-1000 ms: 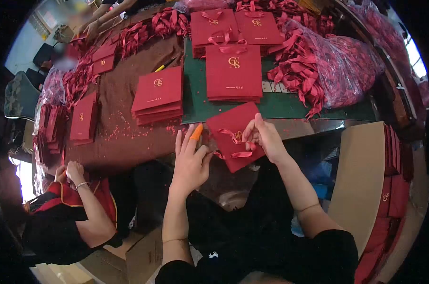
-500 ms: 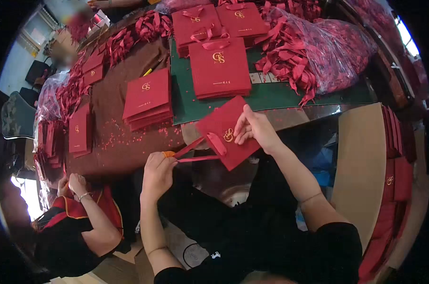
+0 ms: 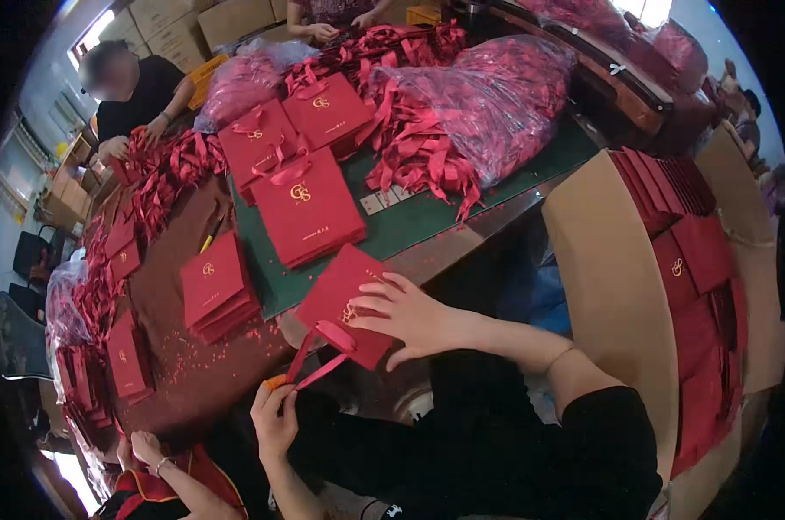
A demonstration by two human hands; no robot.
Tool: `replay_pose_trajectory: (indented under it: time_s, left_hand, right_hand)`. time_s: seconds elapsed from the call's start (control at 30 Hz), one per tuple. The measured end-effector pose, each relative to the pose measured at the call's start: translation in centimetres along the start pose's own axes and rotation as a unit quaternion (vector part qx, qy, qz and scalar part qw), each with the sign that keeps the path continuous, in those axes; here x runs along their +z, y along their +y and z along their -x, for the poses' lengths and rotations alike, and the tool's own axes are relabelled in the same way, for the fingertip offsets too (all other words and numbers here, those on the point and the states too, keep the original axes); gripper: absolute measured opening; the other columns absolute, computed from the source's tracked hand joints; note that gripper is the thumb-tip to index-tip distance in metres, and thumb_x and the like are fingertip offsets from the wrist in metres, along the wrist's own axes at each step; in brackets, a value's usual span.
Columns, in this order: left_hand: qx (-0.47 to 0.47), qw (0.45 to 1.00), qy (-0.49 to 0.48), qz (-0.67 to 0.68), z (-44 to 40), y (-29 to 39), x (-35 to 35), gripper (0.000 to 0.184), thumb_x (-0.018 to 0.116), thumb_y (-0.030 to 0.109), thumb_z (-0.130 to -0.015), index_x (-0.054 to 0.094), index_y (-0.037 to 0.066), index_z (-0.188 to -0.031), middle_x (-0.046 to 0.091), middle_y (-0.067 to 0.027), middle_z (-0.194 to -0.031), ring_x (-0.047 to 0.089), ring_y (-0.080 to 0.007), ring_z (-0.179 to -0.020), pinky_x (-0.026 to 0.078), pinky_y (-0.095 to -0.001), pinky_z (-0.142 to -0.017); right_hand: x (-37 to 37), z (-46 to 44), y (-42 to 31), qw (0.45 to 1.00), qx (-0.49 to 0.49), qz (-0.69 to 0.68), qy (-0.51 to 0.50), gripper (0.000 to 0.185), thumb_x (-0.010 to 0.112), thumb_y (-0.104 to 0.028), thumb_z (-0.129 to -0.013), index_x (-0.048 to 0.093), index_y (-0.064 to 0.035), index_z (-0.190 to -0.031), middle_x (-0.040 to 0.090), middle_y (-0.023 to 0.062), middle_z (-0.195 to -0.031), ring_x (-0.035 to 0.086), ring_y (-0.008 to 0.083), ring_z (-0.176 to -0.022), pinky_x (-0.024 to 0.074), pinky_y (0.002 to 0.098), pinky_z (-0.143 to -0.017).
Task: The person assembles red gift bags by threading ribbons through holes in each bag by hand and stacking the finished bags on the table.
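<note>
Inspection finds one red, rectangular card bag with gold lettering [image 3: 332,290] lying tilted at the near table edge, its far corner over the flat green mat [image 3: 280,292]. The left hand [image 3: 273,420], wearing an orange finger cover [image 3: 276,381], holds a narrow pinch on the glossy red ribbon handle [image 3: 323,373]; both strands run fairly straight from the bag to that pinch. The right hand [image 3: 401,314] is spread wide across the lettered panel; whether it presses or merely hovers cannot be determined. The step in hand is judged to be drawing out the handle. In this inspector's judgement, further drawing calls for an even pull on both strands, with the panel steadied flat so that it does not slide or crease.
</note>
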State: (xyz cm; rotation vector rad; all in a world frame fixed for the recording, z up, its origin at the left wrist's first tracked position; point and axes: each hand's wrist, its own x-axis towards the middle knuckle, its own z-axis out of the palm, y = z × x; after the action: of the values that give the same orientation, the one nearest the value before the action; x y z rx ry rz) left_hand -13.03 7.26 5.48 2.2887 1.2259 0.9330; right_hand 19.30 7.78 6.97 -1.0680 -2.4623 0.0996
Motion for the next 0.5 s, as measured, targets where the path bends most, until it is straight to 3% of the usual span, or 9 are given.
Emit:
replay_pose_trajectory:
  time_s: [0.03,0.13,0.17,0.2,0.27,0.3,0.43,0.5]
  left_hand:
    - [0.001,1.0,0.006,0.017,0.2,0.0,0.1,0.009,0.063,-0.006,-0.078,0.063,-0.002,-0.086,0.062,-0.0164,-0.09,0.062,-0.0307,-0.081,0.049,-0.0328,-0.071]
    - [0.002,0.999,0.021,0.029,0.5,0.3,0.0,0.009,0.064,-0.006,-0.077,0.063,-0.002,-0.086,0.063,-0.0154,-0.088,0.063,-0.0296,-0.078,0.049,-0.0327,-0.07]
    - [0.0,0.999,0.024,0.036,0.5,0.7,-0.3,0.01,0.064,-0.005,-0.076,0.063,-0.001,-0.085,0.064,-0.015,-0.087,0.063,-0.029,-0.077,0.049,-0.0323,-0.07]
    - [0.0,0.999,0.024,0.035,0.5,1.0,-0.7,0.01,0.064,-0.005,-0.076,0.063,-0.001,-0.085,0.064,-0.015,-0.087,0.063,-0.029,-0.077,0.049,-0.0323,-0.07]
    - [-0.02,0.996,0.033,0.078,0.8,1.7,-1.4,0.009,0.063,-0.006,-0.075,0.062,-0.001,-0.083,0.064,-0.0145,-0.084,0.062,-0.0278,-0.075,0.048,-0.0312,-0.069]
    - [-0.028,0.993,0.038,0.106,1.1,1.8,-1.6,0.007,0.062,-0.006,-0.075,0.061,-0.001,-0.081,0.064,-0.0141,-0.082,0.062,-0.0268,-0.073,0.048,-0.0308,-0.067]
    - [0.002,0.994,0.02,0.104,0.6,2.2,-1.9,0.007,0.058,-0.006,-0.078,0.06,-0.002,-0.084,0.064,-0.0147,-0.087,0.062,-0.0274,-0.078,0.048,-0.0319,-0.072]
    - [-0.046,0.987,0.106,0.113,-0.1,1.7,-0.7,0.01,0.057,-0.002,-0.083,0.059,-0.002,-0.093,0.063,-0.0162,-0.097,0.06,-0.0296,-0.088,0.046,-0.0341,-0.083]
  right_hand:
    - [0.3,0.7,0.0,0.998,0.022,0.039,-0.036,0.067,0.075,-0.031,-0.073,0.048,-0.0143,-0.132,0.043,0.0096,-0.139,0.037,0.0307,-0.129,0.0301,0.0506,-0.103]
    - [-0.1,1.0,0.3,0.989,0.003,0.133,-0.06,0.062,0.072,-0.027,-0.074,0.05,-0.0144,-0.131,0.046,0.0112,-0.137,0.039,0.031,-0.127,0.0323,0.0473,-0.102]
    - [-0.9,1.0,0.5,0.991,-0.037,0.129,0.03,0.051,0.07,-0.022,-0.075,0.056,-0.0121,-0.122,0.056,0.009,-0.122,0.05,0.0268,-0.113,0.0392,0.042,-0.094]
    - [-2.1,0.8,0.2,0.991,-0.037,0.128,0.031,0.051,0.07,-0.022,-0.075,0.056,-0.0121,-0.122,0.056,0.009,-0.122,0.05,0.0268,-0.113,0.0392,0.042,-0.094]
    - [-5.0,0.3,-1.1,0.974,-0.052,0.069,0.208,0.04,0.07,-0.02,-0.076,0.058,-0.0093,-0.113,0.062,0.0044,-0.099,0.058,0.0229,-0.091,0.0432,0.0387,-0.083]
    - [-6.3,-0.9,-2.2,0.953,-0.062,0.069,0.288,0.031,0.069,-0.019,-0.078,0.059,-0.0082,-0.105,0.059,0.0019,-0.082,0.056,0.021,-0.073,0.0426,0.0366,-0.072]
    - [-5.2,-3.8,-0.1,0.975,0.008,-0.075,0.207,0.022,0.069,-0.022,-0.08,0.06,-0.0089,-0.095,0.058,0.0046,-0.081,0.052,0.024,-0.077,0.0376,0.036,-0.068]
    - [-1.6,-4.7,2.5,0.976,0.011,-0.072,0.204,0.024,0.068,-0.024,-0.081,0.06,-0.0079,-0.096,0.057,0.0055,-0.082,0.052,0.0246,-0.08,0.0379,0.0367,-0.069]
